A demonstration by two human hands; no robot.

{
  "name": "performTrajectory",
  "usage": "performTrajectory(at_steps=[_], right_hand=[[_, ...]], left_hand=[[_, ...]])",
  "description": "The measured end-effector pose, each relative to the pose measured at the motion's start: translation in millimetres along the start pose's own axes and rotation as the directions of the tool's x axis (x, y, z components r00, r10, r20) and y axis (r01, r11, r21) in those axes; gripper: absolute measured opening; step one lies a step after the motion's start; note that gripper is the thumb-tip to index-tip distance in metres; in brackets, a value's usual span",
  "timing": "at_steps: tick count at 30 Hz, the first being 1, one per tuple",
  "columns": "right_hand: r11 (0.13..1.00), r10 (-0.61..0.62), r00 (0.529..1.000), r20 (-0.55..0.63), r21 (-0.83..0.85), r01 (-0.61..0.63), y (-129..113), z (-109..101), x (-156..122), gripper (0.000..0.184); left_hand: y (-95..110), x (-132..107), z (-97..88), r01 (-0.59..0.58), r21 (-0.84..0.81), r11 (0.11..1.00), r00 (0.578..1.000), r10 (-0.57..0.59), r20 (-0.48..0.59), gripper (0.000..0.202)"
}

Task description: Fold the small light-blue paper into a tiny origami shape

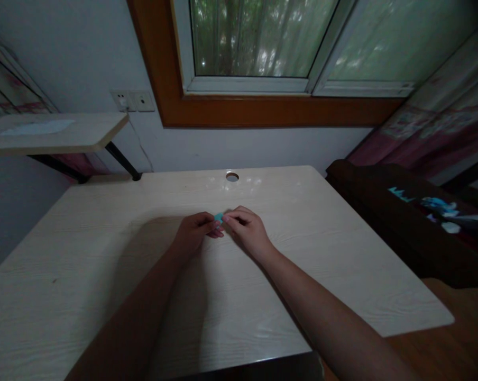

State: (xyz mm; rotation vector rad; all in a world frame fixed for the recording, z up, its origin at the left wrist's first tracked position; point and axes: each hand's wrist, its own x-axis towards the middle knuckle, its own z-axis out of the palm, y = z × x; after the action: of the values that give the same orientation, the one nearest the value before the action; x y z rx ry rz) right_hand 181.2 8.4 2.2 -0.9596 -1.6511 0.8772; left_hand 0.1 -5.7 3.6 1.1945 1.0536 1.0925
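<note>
A small teal piece (219,217), perhaps folded paper, sits between my two hands over the middle of a pale wooden desk (104,254). My left hand (195,233) has its fingers curled and pinches the piece from the left. From the right, my right hand (247,228) pinches the same piece with fingertips pressed together. Most of the piece is hidden by my fingers.
A round cable hole (231,177) lies at the desk's far edge. A raised shelf (52,132) stands at the left by wall sockets (132,100). A dark wooden bed frame (405,222) with bedding is on the right, under a window (263,42).
</note>
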Motion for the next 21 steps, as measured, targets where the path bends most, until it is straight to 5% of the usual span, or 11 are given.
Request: performTrajectory(at_steps=[7, 21], right_hand=[[0.999, 0.030, 1.000, 0.008, 0.017, -0.031, 7, 2, 1, 0.019], [0.997, 0.030, 1.000, -0.003, -0.075, -0.030, 13, 2, 2, 0.016]], left_hand=[[-4, 2, 0.1, -0.027, 0.004, 1.000, 1.000, 0.027, 0.011, 0.028], [-14, 12, -5.5, -0.166, 0.427, 0.889, 0.972, 0.221, -0.083, 0.023]])
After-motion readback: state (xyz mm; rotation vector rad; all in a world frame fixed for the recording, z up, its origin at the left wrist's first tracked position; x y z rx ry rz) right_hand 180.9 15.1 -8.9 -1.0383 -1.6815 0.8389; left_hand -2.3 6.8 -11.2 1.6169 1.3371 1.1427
